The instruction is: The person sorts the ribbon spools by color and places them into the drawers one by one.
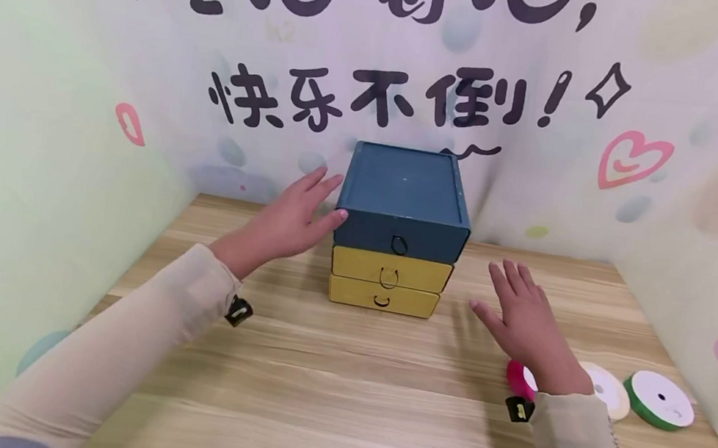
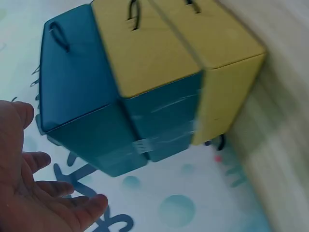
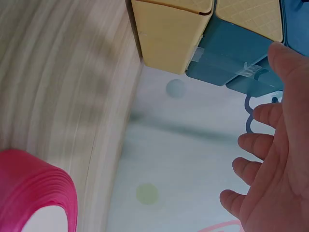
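Observation:
A small drawer box (image 1: 406, 185) stands against the back wall, with a blue top drawer (image 1: 368, 231) and two yellow drawers (image 1: 357, 294) below, each with a dark loop pull. My left hand (image 1: 286, 223) is beside its upper left edge, fingers spread; in the left wrist view the hand (image 2: 43, 193) looks apart from the box's side. To the right of the box, my right hand (image 1: 524, 317) hovers above the table with straight fingers and holds nothing. Clear tape runs across the box's side (image 3: 231, 67) in the right wrist view.
Near my right forearm lie a pink ribbon roll (image 1: 519, 379), a cream roll (image 1: 609, 393) and a green-edged ribbon roll (image 1: 659, 400). The wooden table (image 1: 313, 396) meets a printed cloth wall (image 1: 536, 185) at the back, with pale walls at both sides.

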A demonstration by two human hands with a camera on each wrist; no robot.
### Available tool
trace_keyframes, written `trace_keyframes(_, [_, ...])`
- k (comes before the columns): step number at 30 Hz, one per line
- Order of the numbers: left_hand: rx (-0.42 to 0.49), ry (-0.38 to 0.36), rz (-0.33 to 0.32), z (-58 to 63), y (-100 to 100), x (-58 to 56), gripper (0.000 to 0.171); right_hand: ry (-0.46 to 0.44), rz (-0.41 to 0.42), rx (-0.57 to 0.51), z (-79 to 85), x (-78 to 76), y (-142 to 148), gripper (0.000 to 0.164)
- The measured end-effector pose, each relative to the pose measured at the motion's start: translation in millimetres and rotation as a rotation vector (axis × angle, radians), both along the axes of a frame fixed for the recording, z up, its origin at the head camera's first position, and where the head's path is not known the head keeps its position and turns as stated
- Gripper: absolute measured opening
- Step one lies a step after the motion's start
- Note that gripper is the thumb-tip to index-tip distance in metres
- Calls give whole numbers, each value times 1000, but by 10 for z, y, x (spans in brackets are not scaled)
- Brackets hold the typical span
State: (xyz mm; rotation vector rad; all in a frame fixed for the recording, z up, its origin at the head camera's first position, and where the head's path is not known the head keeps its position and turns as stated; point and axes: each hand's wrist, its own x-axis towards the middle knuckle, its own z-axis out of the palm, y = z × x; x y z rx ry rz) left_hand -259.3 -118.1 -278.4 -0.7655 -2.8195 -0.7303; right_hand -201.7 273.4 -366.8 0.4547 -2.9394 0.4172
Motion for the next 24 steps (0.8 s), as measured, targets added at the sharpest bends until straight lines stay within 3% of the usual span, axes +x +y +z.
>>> trace_keyframes(6, [-22, -88, 22, 251, 175, -168, 70, -13, 7, -2, 25, 17, 11, 79])
trace_keyframes(14, [-96, -208, 38, 426, 398, -406, 71, 0, 4, -3, 40, 33, 51, 78])
trace_keyframes(17, [-103, -245, 41, 463, 468, -493, 70, 3, 4, -5, 40, 37, 71, 78])
trace_keyframes(24, [-21, -328, 66, 448, 574, -604, 71, 9, 14, -26, 69, 34, 91, 79])
